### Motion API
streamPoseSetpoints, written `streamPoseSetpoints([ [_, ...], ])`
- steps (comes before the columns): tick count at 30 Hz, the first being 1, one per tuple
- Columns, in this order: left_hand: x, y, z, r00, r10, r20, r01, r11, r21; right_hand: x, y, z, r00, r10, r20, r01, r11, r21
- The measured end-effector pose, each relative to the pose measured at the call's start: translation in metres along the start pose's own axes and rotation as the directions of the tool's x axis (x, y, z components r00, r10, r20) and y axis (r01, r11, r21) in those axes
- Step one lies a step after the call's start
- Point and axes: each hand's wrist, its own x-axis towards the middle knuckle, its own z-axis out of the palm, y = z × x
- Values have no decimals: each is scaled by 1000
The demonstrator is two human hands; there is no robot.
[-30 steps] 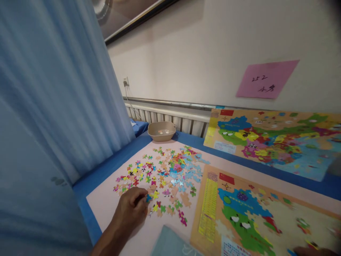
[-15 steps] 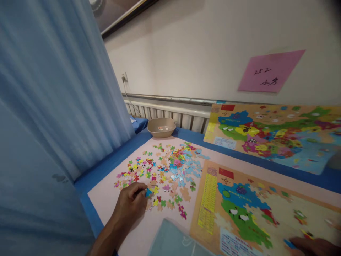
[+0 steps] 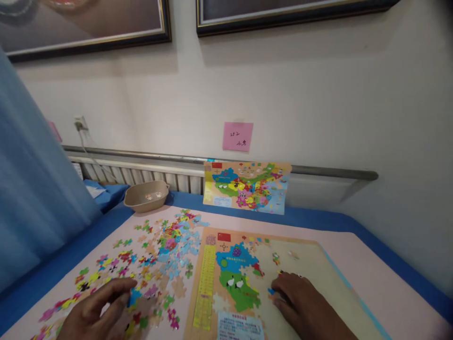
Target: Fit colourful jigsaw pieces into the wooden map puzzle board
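Note:
My left hand (image 3: 101,309) is over the loose pieces, its thumb and forefinger closed at a blue puzzle piece (image 3: 134,297). Resting on the puzzle board (image 3: 300,255), my right hand (image 3: 300,300) pinches another small blue puzzle piece (image 3: 271,291), mostly covered by the fingers. The board's left side shows a joined blue and green map section (image 3: 239,283) with a yellow strip beside it. Most of its right side is bare, with a few loose pieces such as a green and orange one (image 3: 276,258).
Many loose pieces (image 3: 173,269) spread over the pink sheet left of the board. A beige basin (image 3: 146,196) holding a few pieces stands behind them. A printed map (image 3: 247,187) leans at the wall below a pink note (image 3: 238,137). A blue curtain (image 3: 38,189) hangs at left.
The view has swung to the right, bringing my right hand and more of the board into sight. My left hand stays over the loose pieces; my right still pinches a blue piece.

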Motion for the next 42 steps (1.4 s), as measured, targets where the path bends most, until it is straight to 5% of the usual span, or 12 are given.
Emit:
streamPoseSetpoints([
  [6, 25, 89, 40, 978, -10, 208, 45, 986, -162, -2, -8, -6, 1000, -2, 10, 2, 1000, -6],
  [9, 22, 109, 65, 951, 10, 309, 78, 959, -273, -3, -10, -8, 1000, -18, 12, 18, 1000, -16],
  [15, 9, 101, 102, 898, -11, 440, 230, 865, -446, -3, -2, -6, 999, -51, 3, 51, 999, -15],
  [20, 5, 93, 110, 863, -55, 502, 308, 845, -438, 0, -2, -3, 992, -116, -55, 115, 993, -15],
  [25, 2, 106, 108, 817, 9, 576, 271, 877, -397, -1, -42, 13, 941, -288, -175, 308, 947, 96],
  [32, -15, 123, 109, 685, 83, 724, 327, 852, -408, -19, -107, 40, 932, -278, -233, 333, 911, 243],
  [42, -28, 119, 123, 609, 45, 792, 573, 666, -478, -20, -106, 44, 925, -277, -259, 326, 931, 167],
])
